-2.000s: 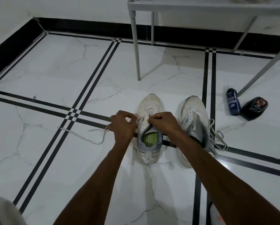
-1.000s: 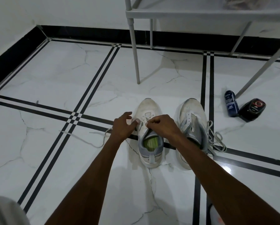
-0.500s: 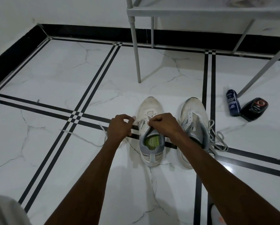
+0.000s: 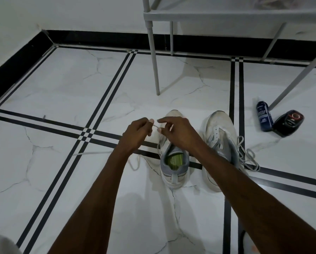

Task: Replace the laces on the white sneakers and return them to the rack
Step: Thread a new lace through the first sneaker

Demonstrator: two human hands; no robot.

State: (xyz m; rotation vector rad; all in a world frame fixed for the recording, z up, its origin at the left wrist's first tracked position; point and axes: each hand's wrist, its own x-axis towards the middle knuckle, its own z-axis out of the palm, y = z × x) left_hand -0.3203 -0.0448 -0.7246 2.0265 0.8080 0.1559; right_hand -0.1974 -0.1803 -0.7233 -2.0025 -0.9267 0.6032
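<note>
Two white sneakers stand side by side on the tiled floor. The left sneaker has a grey collar and a green insole. My left hand and my right hand hover over its front, each pinching a short stretch of white lace drawn taut between them. More of that lace trails over the floor to the left. The right sneaker leans a little, with a loose grey lace bunched at its right side. My forearms hide part of both shoes.
A grey rack stands at the back, its front left leg just beyond the sneakers. A dark blue spray can and a black bottle lie on the floor at the right. A black skirting runs along the walls.
Both hands have risen from the left sneaker's eyelets toward its toe, pulling a piece of lace taut between them. The view has shifted slightly.
</note>
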